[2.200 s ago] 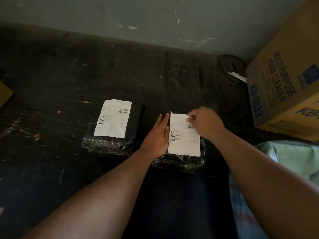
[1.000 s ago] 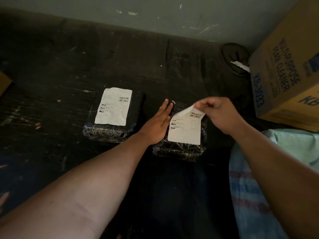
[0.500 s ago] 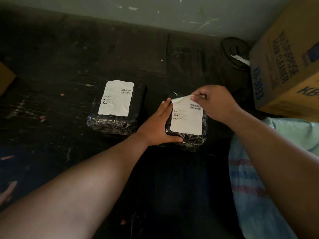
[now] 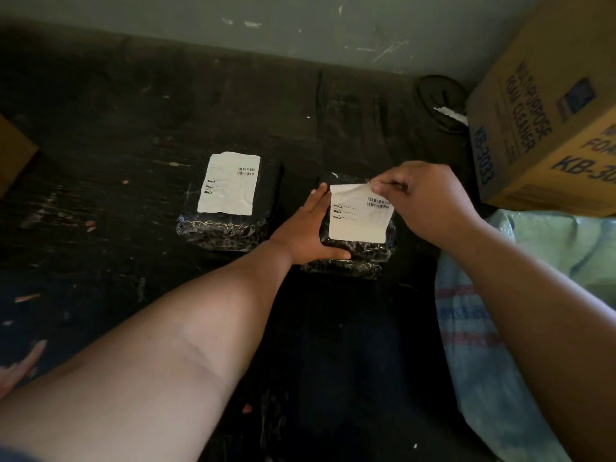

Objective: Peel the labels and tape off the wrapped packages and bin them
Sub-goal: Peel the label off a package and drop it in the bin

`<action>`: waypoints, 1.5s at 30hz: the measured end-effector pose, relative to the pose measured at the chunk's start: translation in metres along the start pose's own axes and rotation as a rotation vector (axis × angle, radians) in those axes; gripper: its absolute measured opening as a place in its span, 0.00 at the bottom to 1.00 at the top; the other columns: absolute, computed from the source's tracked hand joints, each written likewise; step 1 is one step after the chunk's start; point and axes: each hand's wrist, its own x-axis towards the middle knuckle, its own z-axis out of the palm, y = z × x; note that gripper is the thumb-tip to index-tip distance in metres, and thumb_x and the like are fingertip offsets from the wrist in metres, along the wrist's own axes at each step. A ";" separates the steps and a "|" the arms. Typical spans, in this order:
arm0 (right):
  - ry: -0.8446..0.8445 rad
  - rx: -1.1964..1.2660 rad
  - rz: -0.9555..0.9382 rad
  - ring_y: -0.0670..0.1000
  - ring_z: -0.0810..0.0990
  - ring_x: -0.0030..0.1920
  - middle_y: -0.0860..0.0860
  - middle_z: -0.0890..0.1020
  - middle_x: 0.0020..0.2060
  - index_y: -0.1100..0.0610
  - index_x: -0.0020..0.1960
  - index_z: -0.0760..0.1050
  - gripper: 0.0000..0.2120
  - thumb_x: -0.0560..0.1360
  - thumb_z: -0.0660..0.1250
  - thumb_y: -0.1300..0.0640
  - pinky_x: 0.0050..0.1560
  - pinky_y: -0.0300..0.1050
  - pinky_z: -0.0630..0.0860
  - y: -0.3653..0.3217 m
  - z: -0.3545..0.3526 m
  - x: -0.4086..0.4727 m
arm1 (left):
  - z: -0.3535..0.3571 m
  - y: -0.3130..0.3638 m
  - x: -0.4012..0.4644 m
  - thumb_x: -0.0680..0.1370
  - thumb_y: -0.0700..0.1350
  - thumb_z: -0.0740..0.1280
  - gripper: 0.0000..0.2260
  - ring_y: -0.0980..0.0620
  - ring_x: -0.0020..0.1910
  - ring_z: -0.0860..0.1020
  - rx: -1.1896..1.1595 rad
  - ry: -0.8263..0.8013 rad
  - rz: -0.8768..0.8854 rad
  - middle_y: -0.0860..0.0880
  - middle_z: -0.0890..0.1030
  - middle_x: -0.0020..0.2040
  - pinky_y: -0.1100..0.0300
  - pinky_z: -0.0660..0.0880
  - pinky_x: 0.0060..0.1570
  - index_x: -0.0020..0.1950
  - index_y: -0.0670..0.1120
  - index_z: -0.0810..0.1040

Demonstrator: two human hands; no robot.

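Label on the package at three o'clock is lifting further at its top edge; right hand is pinching it, left hand is bracing the package, so peeling is progressing.

The scene is dim, and the dark floor keeps little detail in its shadows. Soft light falls from above and from the right, so the grey wall and the cardboard box are the brightest parts. The two white labels stand out strongly, almost glaring. Small glints shine on the black wrap. The forearms near the lower edge look stretched by the wide lens. Fine print on the labels is too soft to read.
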 end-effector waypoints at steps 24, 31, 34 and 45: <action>0.222 0.002 -0.008 0.45 0.81 0.49 0.45 0.84 0.51 0.49 0.56 0.83 0.09 0.78 0.68 0.52 0.51 0.46 0.79 -0.020 -0.047 -0.048 | 0.006 -0.001 0.007 0.65 0.67 0.78 0.59 0.57 0.79 0.35 0.091 -0.010 -0.013 0.58 0.36 0.82 0.43 0.50 0.79 0.84 0.57 0.42; 0.203 0.010 0.064 0.44 0.81 0.54 0.44 0.83 0.55 0.47 0.67 0.76 0.18 0.77 0.69 0.53 0.55 0.35 0.72 -0.012 -0.065 -0.061 | -0.002 0.014 0.000 0.68 0.70 0.74 0.59 0.50 0.82 0.42 0.307 -0.020 -0.029 0.52 0.35 0.83 0.45 0.51 0.79 0.84 0.49 0.41; 0.210 0.000 0.101 0.42 0.79 0.48 0.42 0.84 0.49 0.48 0.67 0.77 0.18 0.77 0.69 0.53 0.51 0.35 0.71 -0.006 -0.075 -0.067 | -0.004 0.019 -0.001 0.68 0.69 0.75 0.61 0.51 0.82 0.41 0.316 -0.047 -0.063 0.52 0.34 0.82 0.47 0.49 0.79 0.83 0.48 0.38; 0.225 -0.170 0.240 0.45 0.74 0.46 0.46 0.77 0.46 0.49 0.52 0.85 0.07 0.75 0.70 0.55 0.45 0.32 0.63 0.059 -0.119 -0.105 | -0.004 0.066 -0.011 0.71 0.70 0.71 0.56 0.48 0.82 0.43 0.348 -0.013 -0.092 0.50 0.38 0.83 0.47 0.49 0.80 0.84 0.49 0.40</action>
